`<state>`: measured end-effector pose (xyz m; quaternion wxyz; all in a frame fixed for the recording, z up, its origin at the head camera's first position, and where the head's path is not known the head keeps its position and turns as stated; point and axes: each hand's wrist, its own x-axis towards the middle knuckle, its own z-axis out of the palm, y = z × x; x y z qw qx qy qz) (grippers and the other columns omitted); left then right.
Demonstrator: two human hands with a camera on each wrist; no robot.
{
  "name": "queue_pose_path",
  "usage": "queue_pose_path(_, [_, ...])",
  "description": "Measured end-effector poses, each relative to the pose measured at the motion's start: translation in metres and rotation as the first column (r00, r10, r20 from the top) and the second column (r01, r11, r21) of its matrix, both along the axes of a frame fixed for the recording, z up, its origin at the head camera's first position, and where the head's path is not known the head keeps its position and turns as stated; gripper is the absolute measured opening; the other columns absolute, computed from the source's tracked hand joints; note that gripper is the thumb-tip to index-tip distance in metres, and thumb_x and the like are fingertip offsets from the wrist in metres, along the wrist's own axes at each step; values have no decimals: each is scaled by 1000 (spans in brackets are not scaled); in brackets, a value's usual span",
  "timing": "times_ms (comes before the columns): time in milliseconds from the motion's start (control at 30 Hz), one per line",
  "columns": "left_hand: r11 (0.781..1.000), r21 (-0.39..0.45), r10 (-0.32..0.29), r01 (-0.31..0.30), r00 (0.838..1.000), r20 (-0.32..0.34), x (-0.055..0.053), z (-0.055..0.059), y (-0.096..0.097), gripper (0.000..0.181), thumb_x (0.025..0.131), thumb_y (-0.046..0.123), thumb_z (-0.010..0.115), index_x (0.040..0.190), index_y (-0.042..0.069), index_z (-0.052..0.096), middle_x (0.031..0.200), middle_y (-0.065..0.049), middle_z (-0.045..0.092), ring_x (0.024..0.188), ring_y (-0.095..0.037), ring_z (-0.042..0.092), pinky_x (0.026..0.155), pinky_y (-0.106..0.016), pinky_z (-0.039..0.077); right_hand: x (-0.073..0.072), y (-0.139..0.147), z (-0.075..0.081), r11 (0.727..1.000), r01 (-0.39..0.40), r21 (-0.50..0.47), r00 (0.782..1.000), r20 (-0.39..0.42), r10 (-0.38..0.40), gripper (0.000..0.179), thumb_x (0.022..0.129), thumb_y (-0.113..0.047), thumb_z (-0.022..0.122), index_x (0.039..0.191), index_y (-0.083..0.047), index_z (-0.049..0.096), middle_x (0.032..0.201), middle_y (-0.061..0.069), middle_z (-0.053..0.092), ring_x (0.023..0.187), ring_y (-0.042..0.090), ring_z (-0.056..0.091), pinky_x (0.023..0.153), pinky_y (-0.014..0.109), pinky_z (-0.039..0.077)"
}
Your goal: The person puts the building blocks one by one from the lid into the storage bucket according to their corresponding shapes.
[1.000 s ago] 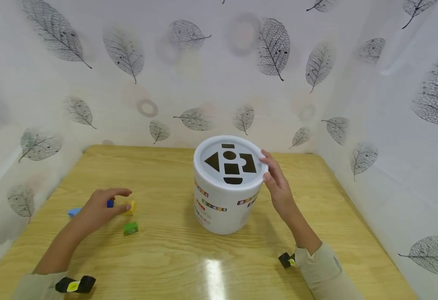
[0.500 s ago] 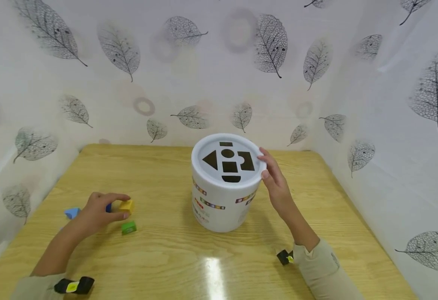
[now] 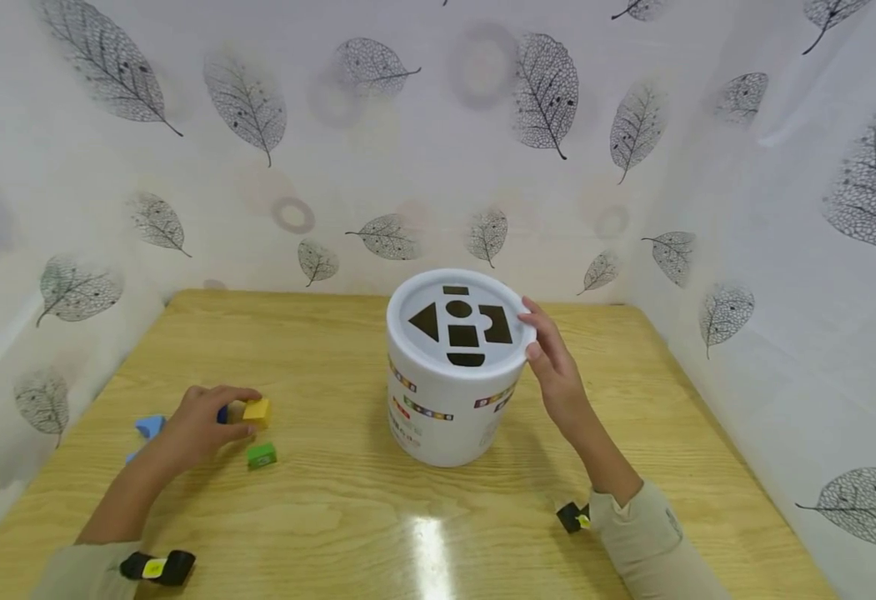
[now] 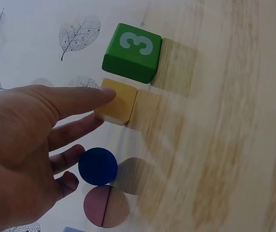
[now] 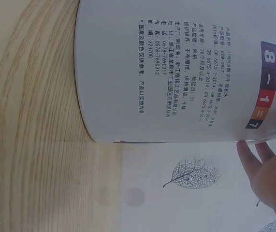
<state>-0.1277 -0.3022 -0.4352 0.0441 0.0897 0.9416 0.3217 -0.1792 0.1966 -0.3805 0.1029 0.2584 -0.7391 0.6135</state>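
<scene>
Table [image 3: 332,517]: wood-grained, glossy
Walls [image 3: 438,167]: pale, leaf-printed
Tub [image 3: 456,392]: white, upright, contents hidden
Left hand [image 3: 201,425]: pinches yellow block [image 3: 258,412], left of tub, near green block [image 3: 261,456]
Right hand [image 3: 560,383]: loosely spread, touching tub

over on this side, the person's left hand [image 3: 205,423] reaches low and forward, thumb [image 4: 77,100] and forefinger closed in a pinch, the remaining fingers bent beneath. the right hand [image 3: 559,379] sits higher, fingers stretched upward and gently curved, its thumb held apart below them. the left forearm [image 3: 126,500] and right forearm [image 3: 608,467] slant inward from beige sleeves [image 3: 651,537].
</scene>
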Motion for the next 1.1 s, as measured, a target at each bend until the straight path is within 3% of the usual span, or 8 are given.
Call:
queue_pose_path(300, [1000,-20,-4,4,1000,-29,-2,-4,1,52,92,28,74,137,6,60,138,-21,58,120,-41,37,90,-63,41,0,0,-1,1000,-8,-1,1000,-10,8,42,109,-21,38,148,-6,41,166,-4,24,155,21,19,115,18,32])
queue_pose_path(467, [1000,11,-7,8,999,-45,-2,1,4,50,93,31,73,135,7,61,140,-22,56,122,-41,36,91,-63,39,0,-1,0,1000,-14,-7,1000,-13,14,42,109,-20,38,148,-5,41,167,-4,24,155,22,19,115,18,33])
queue_pose_path(600, [997,58,-41,46,996,-80,-4,8,8,48,95,27,72,135,3,61,139,-24,57,128,-46,37,95,-67,37,0,0,0,1000,-10,0,1000,-9,10,41,109,-20,38,148,-6,41,166,-4,23,155,21,19,115,18,32])
queue_pose_path(767, [994,66,-80,89,989,-126,-9,21,18,45,96,23,71,134,2,61,135,-20,61,120,-40,46,91,-56,43,0,0,0,1000,-5,3,1000,-10,5,41,109,-20,38,148,-7,41,166,-5,24,155,21,18,115,18,32])
queue_pose_path(1100, [988,91,-114,123,988,-102,-14,53,49,44,97,36,69,134,15,60,129,-5,60,100,-27,48,75,-38,44,-1,0,-1,1000,-9,-6,1000,-20,9,42,109,-22,38,147,-5,41,166,-4,24,155,21,18,115,19,31])
